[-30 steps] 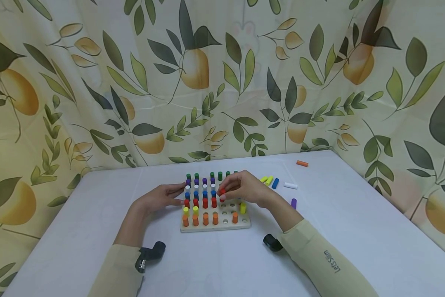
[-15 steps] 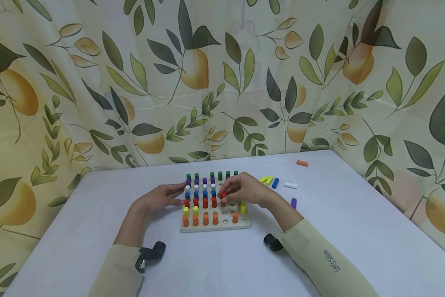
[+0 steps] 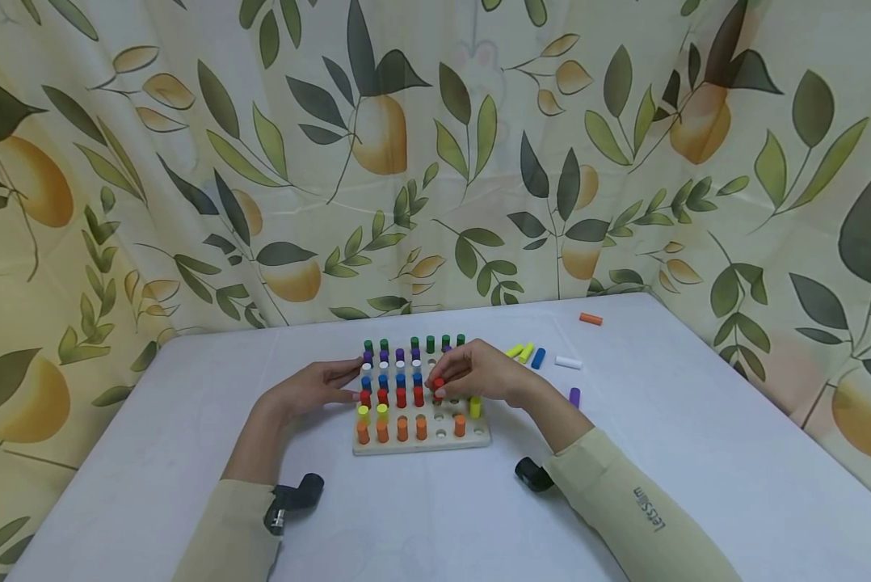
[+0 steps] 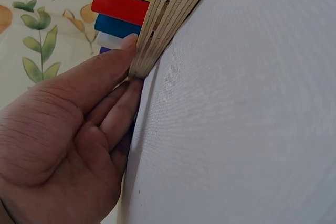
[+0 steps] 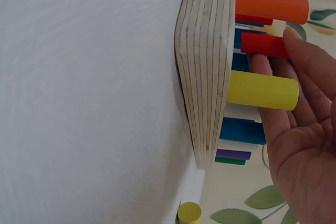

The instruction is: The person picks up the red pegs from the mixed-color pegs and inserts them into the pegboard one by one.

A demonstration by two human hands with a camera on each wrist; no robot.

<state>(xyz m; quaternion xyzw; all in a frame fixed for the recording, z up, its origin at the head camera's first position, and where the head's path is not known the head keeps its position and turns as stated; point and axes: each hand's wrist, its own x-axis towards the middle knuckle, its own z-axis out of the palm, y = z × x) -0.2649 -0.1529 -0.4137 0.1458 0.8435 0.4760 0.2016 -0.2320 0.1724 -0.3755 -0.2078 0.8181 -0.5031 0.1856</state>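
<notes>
A wooden pegboard (image 3: 422, 449) lies on the table, set with rows of coloured pegs. My left hand (image 3: 306, 390) holds its left side; in the left wrist view the thumb (image 4: 123, 48) lies over the edge, with the other fingers at the side below. Between thumb and fingers, my right hand (image 3: 490, 373) pinches a red peg (image 5: 265, 44). The peg stands upright at the right end of the red row, its lower end over or in a hole. Near that hand, a yellow peg (image 5: 265, 90) and an orange peg (image 5: 273, 2) stand in the board.
Right of the board lie loose pegs: yellow (image 3: 526, 353), blue (image 3: 539, 359), white (image 3: 569, 363) and purple (image 3: 575, 398). Farther back is an orange peg (image 3: 591, 319). A patterned curtain (image 3: 479, 202) hangs behind the white table (image 3: 421, 517).
My right hand has lowered slightly and shifted a little to the right with the red peg. The left hand has stayed at the board's left side.
</notes>
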